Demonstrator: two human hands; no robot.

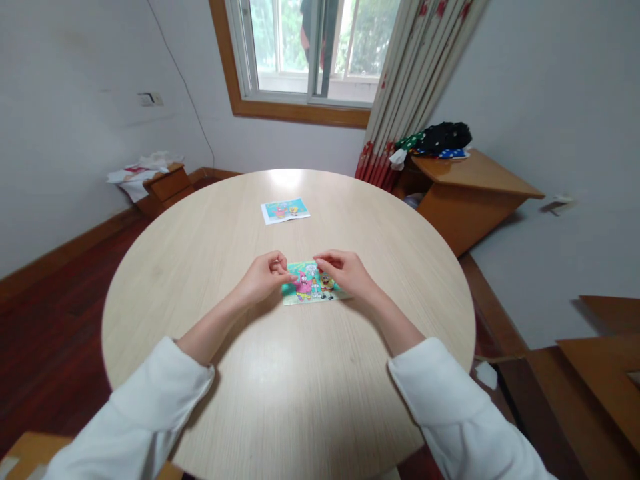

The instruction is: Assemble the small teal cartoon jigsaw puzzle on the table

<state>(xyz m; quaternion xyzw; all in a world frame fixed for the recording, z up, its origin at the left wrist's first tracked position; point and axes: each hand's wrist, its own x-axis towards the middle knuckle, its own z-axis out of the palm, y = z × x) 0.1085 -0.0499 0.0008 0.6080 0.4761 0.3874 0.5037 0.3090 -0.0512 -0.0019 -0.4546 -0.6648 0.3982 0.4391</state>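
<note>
A small rectangular cartoon picture [315, 288], with a pink starfish figure and a yellow square figure on a turquoise ground, lies on the round table in front of me. At its left edge is my left hand [267, 275], fingers curled and thumb reaching over the picture's side. My right hand [345, 270] is closed at the upper right part, thumb and forefinger near together on it, covering that corner. Whether the picture is one sheet or joined pieces is too small to tell.
Farther back on the pale round table [290, 387] lies a folded paper [286, 211] with a similar cartoon print. A wooden cabinet [465, 193] with a heap of dark cloth [445, 138] stands at the back right, beside a curtain [405, 87]. A window [315, 53] is behind.
</note>
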